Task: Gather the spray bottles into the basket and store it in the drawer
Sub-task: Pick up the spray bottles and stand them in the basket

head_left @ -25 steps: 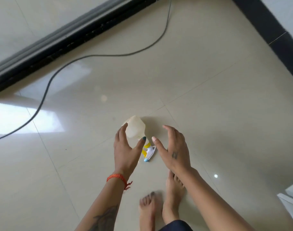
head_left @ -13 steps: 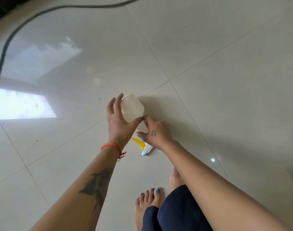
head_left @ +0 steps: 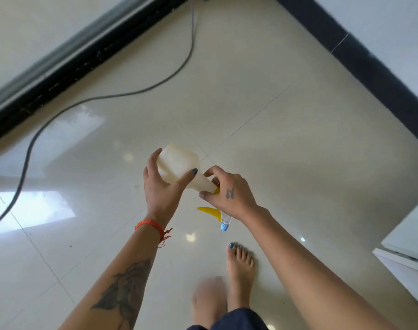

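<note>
A cream-white spray bottle (head_left: 179,163) with a yellow trigger and a blue nozzle tip is held off the tiled floor, lying sideways with its base pointing away from me. My left hand (head_left: 162,189) wraps around the bottle's wide body. My right hand (head_left: 229,194) grips its neck and spray head, and the trigger and nozzle stick out below that hand. No basket or drawer is in view.
A dark cable (head_left: 103,98) snakes across the glossy floor at the left. A black sliding-door track (head_left: 60,65) runs along the far left. A dark skirting (head_left: 370,75) borders the wall at right. White furniture (head_left: 408,253) juts in at the right edge. My bare feet (head_left: 239,270) stand below.
Both hands closed on the bottle as it lay on the floor and have lifted it. The view has risen, showing the door track and right wall again.
</note>
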`<action>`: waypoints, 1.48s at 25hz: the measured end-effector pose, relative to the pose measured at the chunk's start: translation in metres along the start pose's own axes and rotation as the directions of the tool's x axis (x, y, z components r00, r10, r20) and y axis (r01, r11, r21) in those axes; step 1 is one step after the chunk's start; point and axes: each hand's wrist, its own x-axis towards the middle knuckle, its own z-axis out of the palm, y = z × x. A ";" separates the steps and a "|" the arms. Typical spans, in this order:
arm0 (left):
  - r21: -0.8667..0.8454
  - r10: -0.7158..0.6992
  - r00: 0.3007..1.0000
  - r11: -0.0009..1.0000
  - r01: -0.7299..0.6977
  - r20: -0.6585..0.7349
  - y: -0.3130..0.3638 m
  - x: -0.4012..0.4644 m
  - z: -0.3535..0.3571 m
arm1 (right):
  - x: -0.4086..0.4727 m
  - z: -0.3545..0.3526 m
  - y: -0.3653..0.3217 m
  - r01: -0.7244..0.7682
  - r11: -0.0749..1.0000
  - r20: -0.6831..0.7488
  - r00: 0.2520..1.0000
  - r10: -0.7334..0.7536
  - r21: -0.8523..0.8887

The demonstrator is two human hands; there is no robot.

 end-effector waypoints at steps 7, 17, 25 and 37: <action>-0.190 0.043 0.985 0.982 -0.010 0.168 0.129 -0.051 0.001 | -0.075 -0.131 -0.038 -0.087 0.985 -0.135 0.985 0.108 0.148; -0.289 -0.041 0.823 0.926 0.245 0.566 0.239 -0.151 0.066 | -0.222 -0.282 0.012 0.004 0.432 -0.118 0.964 0.238 0.902; -0.168 -0.141 0.636 0.901 0.400 0.759 0.305 -0.285 0.169 | -0.338 -0.323 0.089 0.513 0.348 -0.602 0.764 0.231 0.784; -0.005 -0.161 0.445 0.937 0.348 0.881 0.357 -0.514 0.318 | -0.511 -0.403 0.210 0.548 0.660 -0.858 0.303 0.416 0.513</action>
